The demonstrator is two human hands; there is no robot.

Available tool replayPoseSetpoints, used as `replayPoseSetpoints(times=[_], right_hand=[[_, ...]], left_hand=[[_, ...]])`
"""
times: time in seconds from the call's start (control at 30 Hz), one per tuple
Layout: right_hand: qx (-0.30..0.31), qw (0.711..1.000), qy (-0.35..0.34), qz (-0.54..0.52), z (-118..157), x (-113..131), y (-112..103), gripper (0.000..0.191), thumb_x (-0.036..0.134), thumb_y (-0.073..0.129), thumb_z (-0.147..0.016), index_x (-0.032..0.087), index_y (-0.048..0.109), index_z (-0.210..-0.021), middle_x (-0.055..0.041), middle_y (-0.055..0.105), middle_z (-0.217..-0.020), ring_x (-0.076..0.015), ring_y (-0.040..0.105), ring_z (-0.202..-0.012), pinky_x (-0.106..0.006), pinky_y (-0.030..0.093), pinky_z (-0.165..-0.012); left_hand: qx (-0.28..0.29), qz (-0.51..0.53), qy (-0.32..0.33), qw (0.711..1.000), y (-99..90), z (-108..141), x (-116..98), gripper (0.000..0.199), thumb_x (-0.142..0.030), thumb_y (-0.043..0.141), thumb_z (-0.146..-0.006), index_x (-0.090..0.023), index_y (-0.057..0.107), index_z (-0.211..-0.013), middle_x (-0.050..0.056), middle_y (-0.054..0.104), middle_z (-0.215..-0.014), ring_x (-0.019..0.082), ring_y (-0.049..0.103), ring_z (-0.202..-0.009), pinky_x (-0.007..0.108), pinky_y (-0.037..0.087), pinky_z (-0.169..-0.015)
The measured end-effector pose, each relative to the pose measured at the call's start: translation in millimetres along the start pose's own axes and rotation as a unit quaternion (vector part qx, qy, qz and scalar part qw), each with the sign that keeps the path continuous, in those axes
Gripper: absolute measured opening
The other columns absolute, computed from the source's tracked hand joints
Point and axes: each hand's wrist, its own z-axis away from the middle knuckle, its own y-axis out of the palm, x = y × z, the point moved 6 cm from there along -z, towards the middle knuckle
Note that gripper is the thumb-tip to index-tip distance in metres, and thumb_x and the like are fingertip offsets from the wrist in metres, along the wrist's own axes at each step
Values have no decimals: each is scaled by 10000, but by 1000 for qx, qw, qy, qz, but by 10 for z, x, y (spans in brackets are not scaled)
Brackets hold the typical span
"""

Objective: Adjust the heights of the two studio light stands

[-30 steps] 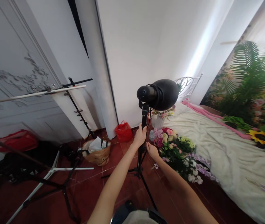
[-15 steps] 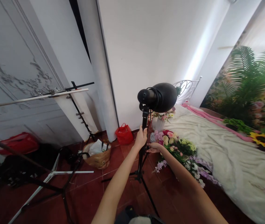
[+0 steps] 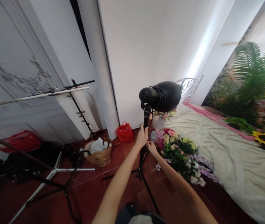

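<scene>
Left hand: I have it clamped around the pole of the black light stand, below the lamp head.
Right hand: fingers at the pole, just below my left; I cannot tell whether they grip.
Stand position: before me on the red floor, between woven basket and flowers.

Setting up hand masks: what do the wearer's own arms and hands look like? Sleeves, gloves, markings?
Left arm and right arm: slim, bare, no sleeves, watch or cables visible. Left hand and right hand: ungloved, no markings visible. Rings: too small to tell.
</scene>
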Motion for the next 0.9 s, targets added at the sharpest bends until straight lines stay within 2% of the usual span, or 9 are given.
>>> replayPoseSetpoints(times=[0.1,0.2,0.33,0.43,0.53,0.63,0.73,0.8,0.9], right_hand=[[-56,995,-66,-46,8,36,-87,348,514,342,-879,189,456,-925,-69,661,-842,-159,630,-792,-224,481,-691],[-57,990,-104,-80,70,-16,-126,450,619,311,-853,197,459,-908,-49,650,-696,-166,626,-652,-251,492,-659],[-11,995,-43,-92,177,-270,-131,524,657,202,-856,202,461,-860,-34,612,-601,-168,607,-542,-268,503,-604],[-30,993,-20,-110,228,-343,-232,551,636,133,-867,195,463,-835,-58,621,-684,-166,624,-616,-268,516,-655],[-69,985,-113,-114,276,-123,-356,463,623,326,-835,190,477,-896,-78,624,-881,-173,628,-812,-266,506,-766],[-24,969,-231,-78,365,241,-291,510,514,638,-694,197,452,-1047,-83,593,-1064,-197,578,-1010,-293,468,-882],[26,958,-283,-36,427,507,-94,607,403,711,-641,213,407,-1132,-75,588,-1114,-201,572,-1026,-318,464,-891],[32,960,-278,-25,408,582,33,537,374,680,-674,210,420,-1114,-62,620,-1047,-192,605,-943,-311,483,-844],[-8,967,-254,-14,327,591,136,372,343,652,-689,201,481,-987,-51,646,-935,-188,622,-861,-293,490,-800]], left_hand=[[-2,1,-5,1000,-5,-7,6,364,-463,251,-926,-172,404,-1083,15,533,-711,137,509,-600,259,400,-610],[-1,5,-9,1000,-6,-5,10,368,-464,248,-927,-170,404,-1082,16,542,-719,134,513,-606,257,404,-621],[16,12,-9,1000,-38,-4,-48,378,-475,250,-925,-166,431,-1043,-1,526,-683,122,497,-582,248,405,-609],[48,48,-12,998,-101,-35,-99,388,-505,300,-906,-173,468,-1018,-1,550,-710,113,515,-613,241,429,-633],[72,119,-9,990,-195,-92,-30,395,-512,368,-883,-177,506,-1041,27,603,-840,117,560,-709,243,468,-686],[20,150,-28,988,-328,-109,316,426,-478,289,-910,-159,547,-1023,56,613,-902,128,579,-806,260,481,-757],[-1,98,-95,991,-347,28,860,326,-352,308,-916,-148,553,-980,42,612,-846,116,578,-803,278,475,-798],[50,62,-132,988,-256,188,1178,155,-226,460,-838,-149,551,-938,19,611,-817,112,580,-795,299,471,-822],[153,70,-135,976,-43,411,1424,208,-88,598,-670,-138,557,-868,20,622,-835,135,582,-827,338,471,-845]])
